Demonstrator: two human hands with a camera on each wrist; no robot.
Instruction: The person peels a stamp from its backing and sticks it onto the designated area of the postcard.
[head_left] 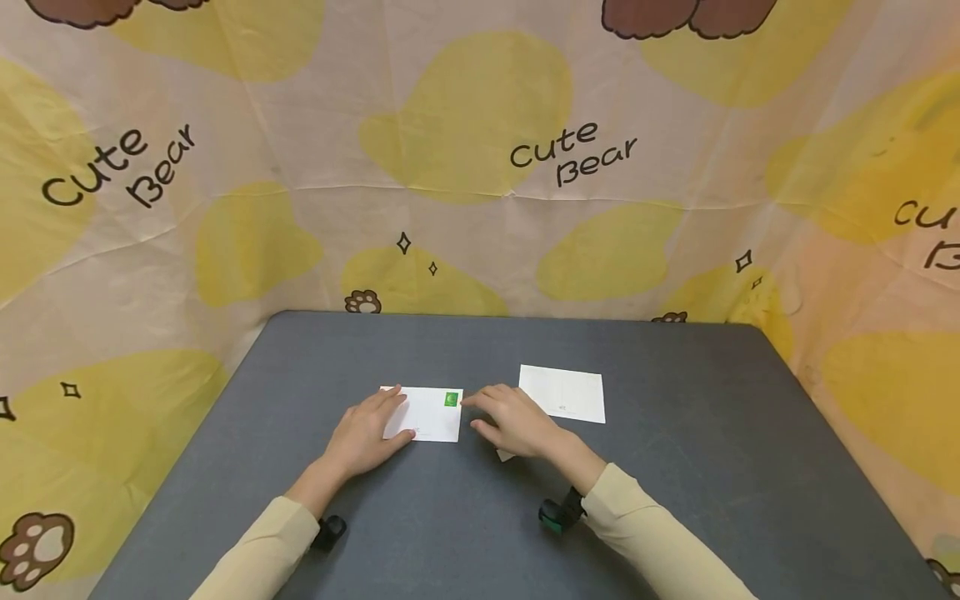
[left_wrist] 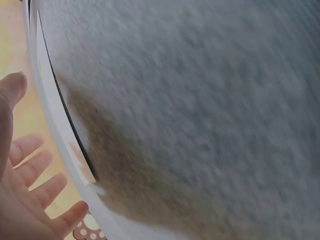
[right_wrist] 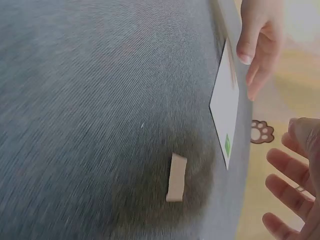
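A flat white card (head_left: 435,421) with a green stamp (head_left: 451,399) in its upper right corner lies on the table. My left hand (head_left: 367,433) rests over the card's left end, thumb on the near edge and fingers spread toward the far one. To the right of the card hovers my right hand (head_left: 517,421), fingers loosely bent toward the stamped corner, with nothing seen between them. Partly hidden beneath this hand is a small beige slip of paper (head_left: 505,456); the right wrist view shows the slip (right_wrist: 176,178) whole, as a short strip on the table.
A second white card (head_left: 562,393) lies farther back, just beyond the right hand. The grey table (head_left: 675,467) has a far edge along a patterned cloth (head_left: 465,125) that hangs behind it and at both sides.
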